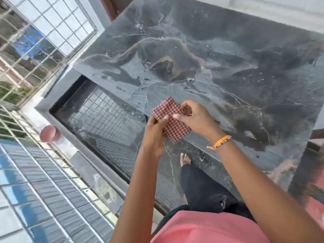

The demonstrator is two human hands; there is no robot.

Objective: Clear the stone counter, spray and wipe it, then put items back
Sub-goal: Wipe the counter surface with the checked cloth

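Over the near edge of the table: right hand [194, 118] and left hand [155, 133], both pinching a small folded cloth in red-and-white check [171, 120], held just above the surface, not on it. Left thumb presses the cloth's near side; right fingertips grip its far corner. Dark veined stone table [228, 58]: bare, with wet streaks and droplets. Orange cord bracelet [220, 142] on the right wrist. Step judged: folding the cloth to a clean face. Advice: fold flat, edges aligned, then wipe in overlapping passes toward one edge.
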